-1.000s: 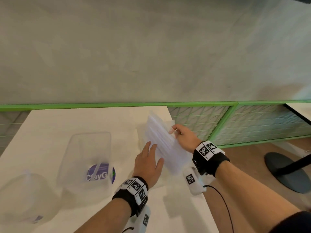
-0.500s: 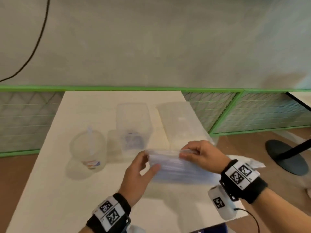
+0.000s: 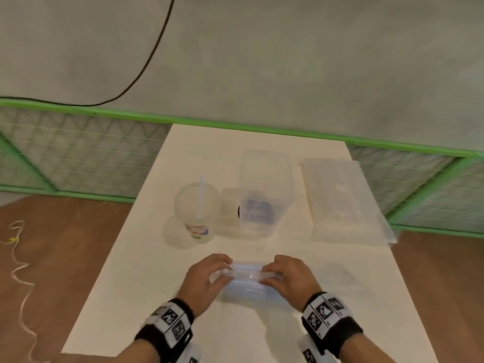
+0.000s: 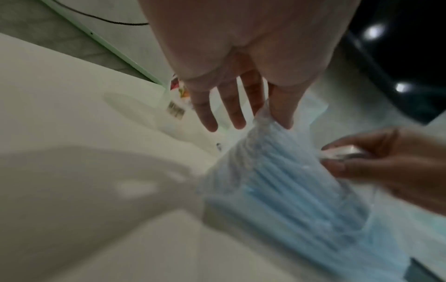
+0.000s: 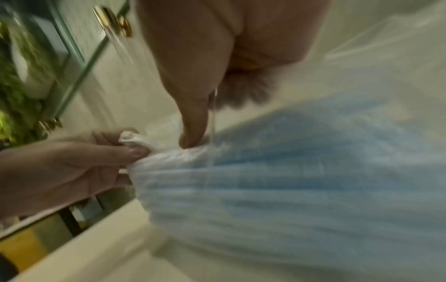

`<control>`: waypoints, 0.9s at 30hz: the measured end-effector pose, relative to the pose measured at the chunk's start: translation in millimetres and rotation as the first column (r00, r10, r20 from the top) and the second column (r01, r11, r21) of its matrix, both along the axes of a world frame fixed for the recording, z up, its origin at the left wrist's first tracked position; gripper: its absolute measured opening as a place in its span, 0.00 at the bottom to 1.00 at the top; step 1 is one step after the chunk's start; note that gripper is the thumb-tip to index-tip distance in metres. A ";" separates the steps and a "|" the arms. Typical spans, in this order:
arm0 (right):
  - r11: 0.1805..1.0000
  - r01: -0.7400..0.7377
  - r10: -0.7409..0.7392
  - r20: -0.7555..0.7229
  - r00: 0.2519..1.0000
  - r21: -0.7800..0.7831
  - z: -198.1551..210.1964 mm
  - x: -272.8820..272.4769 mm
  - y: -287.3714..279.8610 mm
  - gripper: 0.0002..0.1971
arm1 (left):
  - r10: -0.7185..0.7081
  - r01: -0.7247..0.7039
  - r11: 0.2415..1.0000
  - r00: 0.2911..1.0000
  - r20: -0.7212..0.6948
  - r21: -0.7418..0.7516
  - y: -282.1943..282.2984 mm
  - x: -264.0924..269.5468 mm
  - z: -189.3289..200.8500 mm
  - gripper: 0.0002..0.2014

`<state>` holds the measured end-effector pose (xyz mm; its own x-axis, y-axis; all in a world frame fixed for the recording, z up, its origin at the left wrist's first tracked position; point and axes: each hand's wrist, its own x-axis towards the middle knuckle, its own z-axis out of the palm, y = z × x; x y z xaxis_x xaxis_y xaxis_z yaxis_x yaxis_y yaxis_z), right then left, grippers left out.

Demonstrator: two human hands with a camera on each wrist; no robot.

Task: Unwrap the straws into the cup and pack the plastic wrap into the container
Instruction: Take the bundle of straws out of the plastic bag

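A pack of pale blue straws [image 3: 246, 282] in clear plastic wrap lies crosswise near the table's front edge, between my two hands. My left hand [image 3: 222, 271] pinches the wrap's bunched end [image 5: 131, 141] between thumb and fingers. My right hand [image 3: 269, 273] grips the pack's other side, its thumb [image 5: 193, 131] pressing into the wrap and its fingers pinching a fold of plastic [image 4: 342, 152]. Beyond the hands a clear cup [image 3: 196, 213] stands with one straw [image 3: 201, 195] in it. To the cup's right is a clear empty container [image 3: 265, 189].
A second flat clear plastic bag [image 3: 340, 200] lies at the table's right rear, reaching its right edge. The white table [image 3: 146, 271] is narrow, with wooden floor on both sides. A green mesh fence [image 3: 78, 153] and a concrete wall stand behind it.
The straw pack has come from the right rear of the table down to the front middle. My hands have closed in on its two sides. The head view has swung left.
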<state>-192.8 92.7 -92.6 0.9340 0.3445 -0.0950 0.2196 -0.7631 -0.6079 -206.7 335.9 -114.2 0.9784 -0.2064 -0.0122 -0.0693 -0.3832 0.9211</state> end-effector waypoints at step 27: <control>0.998 0.047 -0.047 0.002 0.999 -0.041 -3.0 -0.3 -2.9 0.23 | 0.276 -0.284 0.951 0.958 0.084 0.119 -9.2 -25.6 18.9 0.10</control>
